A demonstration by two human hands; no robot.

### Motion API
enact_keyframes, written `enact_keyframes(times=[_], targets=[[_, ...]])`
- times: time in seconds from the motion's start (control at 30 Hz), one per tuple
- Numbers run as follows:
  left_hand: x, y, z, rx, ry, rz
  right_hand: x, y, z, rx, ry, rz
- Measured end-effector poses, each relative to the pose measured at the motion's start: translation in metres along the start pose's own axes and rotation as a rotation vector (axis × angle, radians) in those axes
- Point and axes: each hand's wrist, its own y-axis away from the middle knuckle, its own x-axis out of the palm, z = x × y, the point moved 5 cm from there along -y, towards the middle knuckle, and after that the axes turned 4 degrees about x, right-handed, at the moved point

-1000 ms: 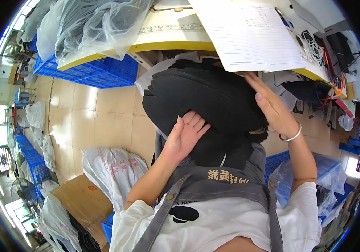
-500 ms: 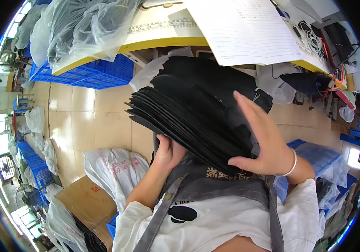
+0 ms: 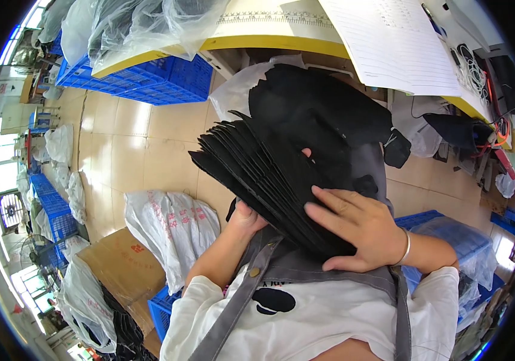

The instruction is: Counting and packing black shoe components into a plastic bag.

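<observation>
Left hand (image 3: 247,219) clasps the fanned black fabric pieces (image 3: 263,171), fingers mostly hidden; right hand (image 3: 366,231) braces them, fingers spread — squaring up, seemingly; next move calls for even pressure.

From where I'm standing: left grip (image 3: 249,218) has a fanned stack of black sheets (image 3: 263,180) from below, tilted. Right grip (image 3: 360,227) laid against its side, fingers spread. More black material (image 3: 317,102) just behind. Lined paper (image 3: 402,57) overhangs yellow-edged bench (image 3: 281,42). Blue crates (image 3: 176,78) below bench, left end. White sack (image 3: 173,231) touching cardboard box (image 3: 122,262).
</observation>
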Motion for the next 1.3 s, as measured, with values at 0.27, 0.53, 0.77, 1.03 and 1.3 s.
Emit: enact_keyframes(times=[0.27,0.53,0.77,1.03,1.3], targets=[[-0.009,-0.001,0.001,-0.021,0.047,0.054,-0.011,0.007,-0.043,0.448,-0.578,-0.058],[-0.001,-0.008,0.012,-0.084,-0.017,0.031,-0.003,0.009,-0.065,0.518,-0.944,-0.082],[0.004,-0.001,0.011,-0.071,-0.017,0.018,-0.002,0.009,-0.046,0.272,-0.614,-0.030],[0.031,0.009,-0.011,-0.026,-0.025,0.138,0.001,0.002,-0.047,0.081,-0.795,0.025],[0.033,0.006,-0.043,0.243,-0.451,0.481,-0.002,-0.014,-0.034,0.088,-0.830,-0.029]])
